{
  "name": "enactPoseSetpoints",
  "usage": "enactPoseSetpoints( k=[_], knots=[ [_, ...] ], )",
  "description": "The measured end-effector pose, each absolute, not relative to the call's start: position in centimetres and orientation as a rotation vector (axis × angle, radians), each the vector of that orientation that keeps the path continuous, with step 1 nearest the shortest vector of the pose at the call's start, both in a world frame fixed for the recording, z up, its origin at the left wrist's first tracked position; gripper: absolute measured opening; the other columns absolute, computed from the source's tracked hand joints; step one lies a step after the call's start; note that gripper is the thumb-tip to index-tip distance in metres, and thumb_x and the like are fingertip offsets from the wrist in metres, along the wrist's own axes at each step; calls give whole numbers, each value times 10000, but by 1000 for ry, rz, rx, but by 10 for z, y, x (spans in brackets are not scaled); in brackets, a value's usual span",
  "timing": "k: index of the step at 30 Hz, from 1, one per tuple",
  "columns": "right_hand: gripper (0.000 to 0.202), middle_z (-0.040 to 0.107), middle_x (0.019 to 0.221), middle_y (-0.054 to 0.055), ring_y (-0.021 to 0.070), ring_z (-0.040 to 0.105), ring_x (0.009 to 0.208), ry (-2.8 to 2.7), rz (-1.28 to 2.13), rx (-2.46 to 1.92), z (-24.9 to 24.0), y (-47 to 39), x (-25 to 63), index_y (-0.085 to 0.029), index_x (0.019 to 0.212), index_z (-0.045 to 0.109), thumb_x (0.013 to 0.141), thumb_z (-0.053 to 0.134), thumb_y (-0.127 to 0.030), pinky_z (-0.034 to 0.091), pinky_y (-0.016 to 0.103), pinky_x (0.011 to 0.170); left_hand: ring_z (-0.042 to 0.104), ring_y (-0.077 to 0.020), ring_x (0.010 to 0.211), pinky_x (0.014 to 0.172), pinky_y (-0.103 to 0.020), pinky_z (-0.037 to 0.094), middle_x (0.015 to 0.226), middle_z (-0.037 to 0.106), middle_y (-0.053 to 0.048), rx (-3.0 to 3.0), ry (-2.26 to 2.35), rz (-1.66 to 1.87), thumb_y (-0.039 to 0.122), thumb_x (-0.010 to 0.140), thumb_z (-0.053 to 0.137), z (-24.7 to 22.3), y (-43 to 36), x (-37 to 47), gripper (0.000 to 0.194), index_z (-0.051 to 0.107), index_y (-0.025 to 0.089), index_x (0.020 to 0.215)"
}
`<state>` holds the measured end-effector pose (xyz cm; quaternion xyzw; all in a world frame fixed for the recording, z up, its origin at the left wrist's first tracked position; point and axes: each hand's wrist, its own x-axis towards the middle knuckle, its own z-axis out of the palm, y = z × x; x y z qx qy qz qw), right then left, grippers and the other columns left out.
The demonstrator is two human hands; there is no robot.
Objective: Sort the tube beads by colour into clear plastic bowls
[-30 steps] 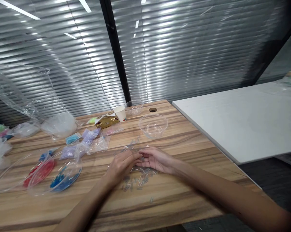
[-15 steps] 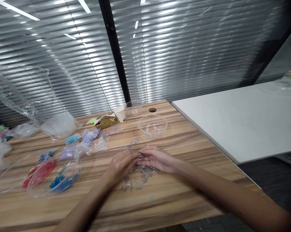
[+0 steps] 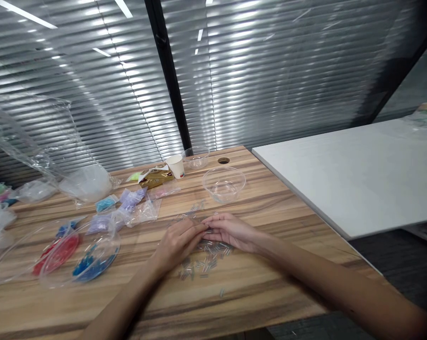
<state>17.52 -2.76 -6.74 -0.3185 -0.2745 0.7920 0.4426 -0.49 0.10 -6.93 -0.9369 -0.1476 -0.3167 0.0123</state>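
Near the middle of the wooden table [image 3: 270, 288], my left hand [image 3: 180, 240] and my right hand [image 3: 233, 232] meet at the fingertips. Both are closed in a pinch, and whatever is between the fingers is too small to make out. Small clear tube-like pieces [image 3: 208, 262] lie scattered under and in front of the hands. More of them lie just behind my left hand. A clear round bowl [image 3: 225, 185] stands behind my right hand, with a faint shine at its bottom.
Clear bowls with red pieces [image 3: 63, 252] and blue pieces [image 3: 93, 267] stand on the left. Behind them are purple packets [image 3: 131, 199], a blue packet [image 3: 106, 203], a gold packet [image 3: 156, 178], a paper cup [image 3: 176, 166] and another clear bowl [image 3: 196, 158]. A white table [image 3: 355, 170] adjoins on the right.
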Motion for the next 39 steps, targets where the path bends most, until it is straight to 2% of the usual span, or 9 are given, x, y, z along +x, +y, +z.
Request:
enactPoseSetpoints(
  k=[8,18,39],
  knots=[
    [124,620,810,58,109,610,741,-806,1951,-857,-68,-29,176,-80,786,600,736,600,-194,506,216,731,509,-99,732,646,-201,413,827,576,-35,-2937,-454,-934,94,826,516,-67,0,-3,251,519,149,1071],
    [108,610,796,52,109,619,727,-894,1907,-917,-66,-30,174,-90,822,572,783,544,-186,507,208,691,502,-106,795,708,-213,409,891,577,-39,-2981,-427,-899,69,822,512,-70,2,-4,259,511,146,1069],
    [158,630,798,62,104,622,697,-939,1923,-926,-69,-31,176,-100,882,569,779,577,-220,501,212,681,528,-118,832,719,-233,422,963,605,-48,-2977,-377,-854,92,840,499,-65,1,-2,211,523,136,1045]
  ],
)
